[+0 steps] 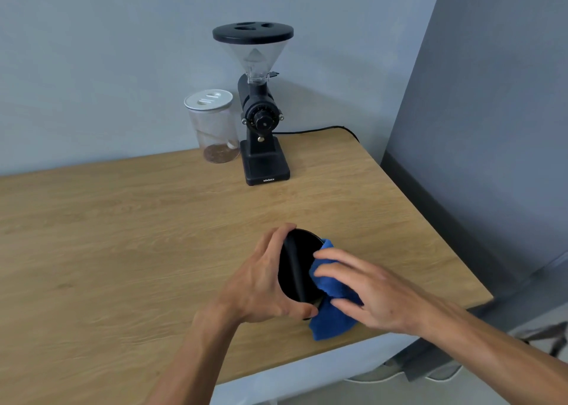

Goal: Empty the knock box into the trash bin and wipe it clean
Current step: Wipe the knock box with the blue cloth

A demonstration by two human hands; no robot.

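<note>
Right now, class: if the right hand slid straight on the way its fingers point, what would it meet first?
Probably the knock box: the right hand, pressing the cloth, points left at its opening; depth is uncertain.

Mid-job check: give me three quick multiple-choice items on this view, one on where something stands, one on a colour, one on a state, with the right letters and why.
1. Where does the clear jar stand?
A. To the left of the coffee grinder, by the wall
B. In front of the knock box
C. At the table's right edge

2. What colour is the cloth?
A. White
B. Blue
C. Yellow

3. What is the left hand doing?
A. Resting flat on the table
B. Gripping the knock box
C. Turning the grinder dial

Answers:
1. A: the jar sits just left of the coffee grinder, at the back of the wooden table.
2. B: the cloth under the right hand is bright blue.
3. B: the fingers wrap the black knock box, tilted so its opening faces the cloth.
</note>
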